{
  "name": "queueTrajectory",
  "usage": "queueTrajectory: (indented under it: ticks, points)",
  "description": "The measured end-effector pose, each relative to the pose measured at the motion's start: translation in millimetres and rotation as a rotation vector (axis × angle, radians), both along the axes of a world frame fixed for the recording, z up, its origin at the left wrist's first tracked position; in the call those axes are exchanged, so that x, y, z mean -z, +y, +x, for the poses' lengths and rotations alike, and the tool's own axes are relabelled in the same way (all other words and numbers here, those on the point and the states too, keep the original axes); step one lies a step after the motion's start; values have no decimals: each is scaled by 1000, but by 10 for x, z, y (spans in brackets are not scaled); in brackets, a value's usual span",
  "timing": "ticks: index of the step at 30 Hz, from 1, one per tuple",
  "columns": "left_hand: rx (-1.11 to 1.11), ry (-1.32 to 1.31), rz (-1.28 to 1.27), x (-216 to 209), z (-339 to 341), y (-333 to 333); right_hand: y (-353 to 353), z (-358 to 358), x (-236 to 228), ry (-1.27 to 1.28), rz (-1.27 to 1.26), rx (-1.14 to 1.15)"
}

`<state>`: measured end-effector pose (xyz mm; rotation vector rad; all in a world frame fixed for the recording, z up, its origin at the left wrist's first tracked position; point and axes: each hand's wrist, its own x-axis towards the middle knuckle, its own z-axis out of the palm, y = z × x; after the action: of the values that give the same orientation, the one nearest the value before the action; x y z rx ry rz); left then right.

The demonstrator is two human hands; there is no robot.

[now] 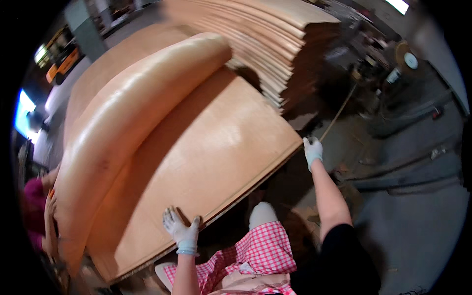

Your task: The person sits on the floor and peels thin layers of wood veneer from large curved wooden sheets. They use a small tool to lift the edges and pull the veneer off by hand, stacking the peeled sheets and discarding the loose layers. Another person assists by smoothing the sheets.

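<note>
A wide, smooth, tan veneer sheet [216, 142] lies on a low stack in front of me. My left hand [182, 230], in a white glove, rests on the sheet by its near edge, fingers spread and thumb apart. At the right corner, my right hand [312, 149], gloved too, has its fingers closed on the sheet's edge; the fingertips are partly hidden. Across the far left part, another large veneer sheet [132, 93] is curled over into a long roll. A co-worker's hand [50, 206] touches that curled sheet at the left.
A tall stack of wavy veneer sheets [290, 46] stands behind the sheet. A thin strip [339, 113] slants up beyond my right hand. Machinery [400, 66] stands at the far right. An orange vehicle [64, 66] and a pillar [84, 29] are far left.
</note>
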<state>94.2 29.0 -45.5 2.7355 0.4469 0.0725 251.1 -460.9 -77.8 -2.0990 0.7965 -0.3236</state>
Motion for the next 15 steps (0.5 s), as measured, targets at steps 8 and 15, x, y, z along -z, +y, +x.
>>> queueTrajectory:
  ticks: [8,15]
  points:
    - [396,-420,-529,-550,-352,-573,2538,-1575,-845,-108,605,-799]
    - [74,-555,-1091,-515,-968,56,3652,-2158,-1230,-33,901,-1033]
